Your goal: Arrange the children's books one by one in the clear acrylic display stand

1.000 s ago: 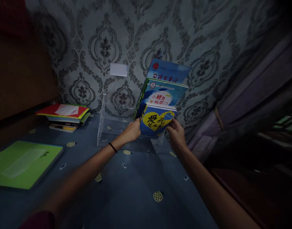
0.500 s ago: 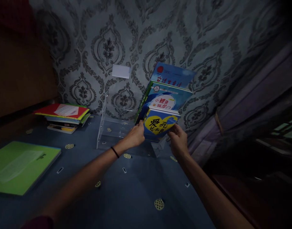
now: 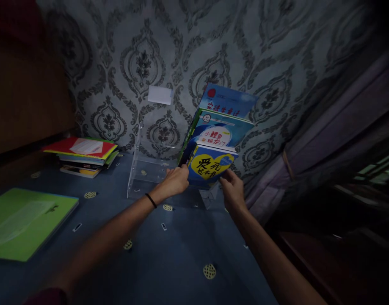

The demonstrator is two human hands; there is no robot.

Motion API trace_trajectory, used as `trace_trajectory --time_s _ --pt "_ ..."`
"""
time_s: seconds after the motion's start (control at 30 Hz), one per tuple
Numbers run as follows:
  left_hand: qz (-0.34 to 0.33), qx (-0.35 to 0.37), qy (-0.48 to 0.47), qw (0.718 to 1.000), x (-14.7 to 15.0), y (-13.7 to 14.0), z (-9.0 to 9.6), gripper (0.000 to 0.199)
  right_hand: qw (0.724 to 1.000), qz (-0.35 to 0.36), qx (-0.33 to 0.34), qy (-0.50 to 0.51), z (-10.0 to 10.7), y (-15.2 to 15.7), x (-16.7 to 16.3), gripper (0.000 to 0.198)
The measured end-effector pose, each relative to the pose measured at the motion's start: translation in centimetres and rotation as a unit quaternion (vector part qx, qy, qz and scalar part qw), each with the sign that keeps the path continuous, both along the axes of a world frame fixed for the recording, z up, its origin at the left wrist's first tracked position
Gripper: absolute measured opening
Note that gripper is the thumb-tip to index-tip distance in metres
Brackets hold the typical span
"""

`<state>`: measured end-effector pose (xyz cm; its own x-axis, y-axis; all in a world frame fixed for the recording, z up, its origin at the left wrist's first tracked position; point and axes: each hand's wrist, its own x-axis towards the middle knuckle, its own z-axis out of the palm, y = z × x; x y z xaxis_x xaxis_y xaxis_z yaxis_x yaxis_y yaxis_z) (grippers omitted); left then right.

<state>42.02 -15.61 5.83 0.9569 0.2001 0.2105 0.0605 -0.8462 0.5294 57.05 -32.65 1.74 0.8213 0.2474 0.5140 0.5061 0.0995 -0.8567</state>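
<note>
A blue book with a yellow heart (image 3: pixel 207 166) leans in the front tier of a clear acrylic stand (image 3: pixel 134 169). At its left edge, my left hand (image 3: pixel 175 180), with a dark band on the wrist, is closed on the book. My right hand (image 3: pixel 233 188) grips the lower right edge, fingertips partly hidden by the cover. Behind it, a light-blue book with red lettering (image 3: pixel 227 123) stands in a higher tier. Farther back rises a taller blue book (image 3: pixel 229 99). The stand's left half shows bare clear plastic.
A stack of books topped by a red one (image 3: pixel 62 146) lies at the back left. Nearer, a green book (image 3: pixel 29 224) rests flat on the blue patterned tablecloth (image 3: pixel 169 262). Patterned wallpaper (image 3: pixel 143 63) rises behind the stand, and a tied curtain (image 3: pixel 277 178) hangs at the right.
Both hands stay at the edges of the blue and yellow book, which keeps its place in the stand. The whole view has shifted slightly.
</note>
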Motion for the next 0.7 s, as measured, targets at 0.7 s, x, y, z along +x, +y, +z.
trace_trajectory --time_s 0.7 --pt "-0.066 -0.11 -0.189 0.974 1.1 -0.4 0.4 0.081 0.999 0.003 0.048 -0.019 3.5 -0.4 -0.6 0.058"
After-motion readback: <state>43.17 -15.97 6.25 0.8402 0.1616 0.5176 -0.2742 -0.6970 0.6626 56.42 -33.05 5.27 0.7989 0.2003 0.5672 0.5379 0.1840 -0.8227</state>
